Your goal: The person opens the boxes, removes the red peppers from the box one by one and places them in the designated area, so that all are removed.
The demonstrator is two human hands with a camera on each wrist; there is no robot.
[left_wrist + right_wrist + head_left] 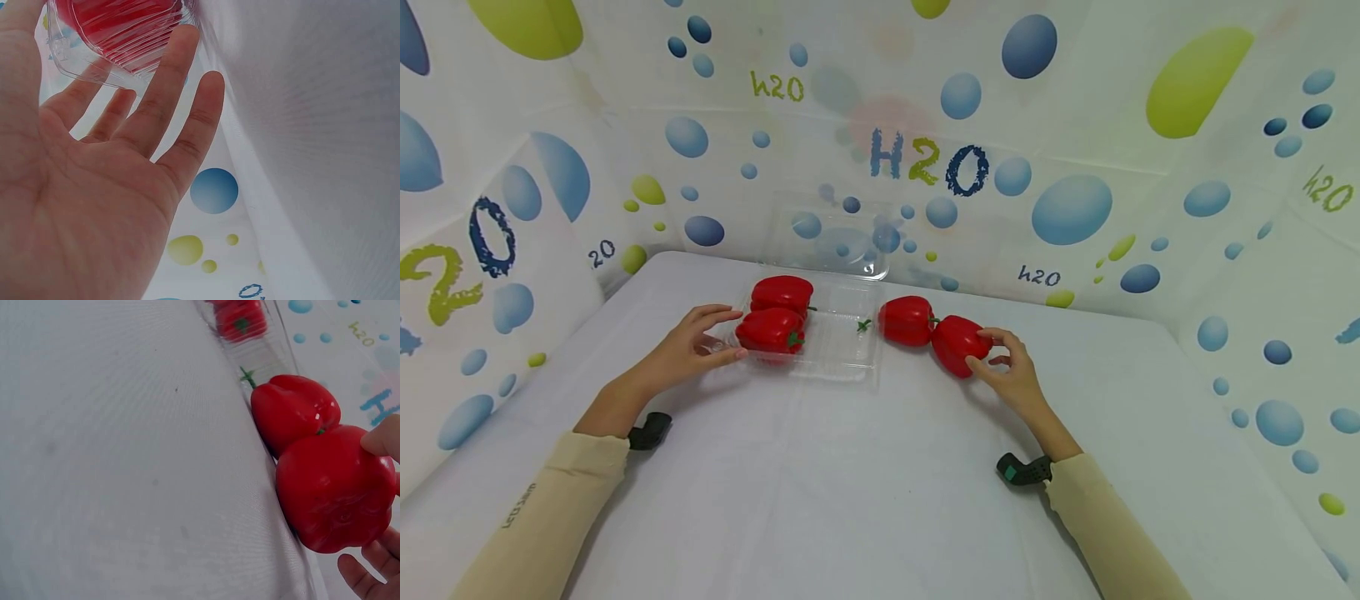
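My left hand [696, 346] is at the left side of a clear plastic clamshell box [842, 350], thumb and fingers spread around its edge. Up close, the left wrist view shows extended fingers [156, 106] near the box's ribbed wall. Two red bell peppers, a rear one [781, 293] and a front one [769, 330], lie in the box's left half. With thumb and fingers, my right hand [1015, 375] holds another red bell pepper [334, 494] at its right side. That pepper touches a fourth one [907, 321], whose green stem [248, 376] points toward the box.
The box's transparent lid [827, 242] stands raised at the back, against the printed backdrop [880, 92]. A white cloth covers the table [850, 483]. Dark wrist devices are on both wrists, a left one [651, 431] and a right one [1022, 471].
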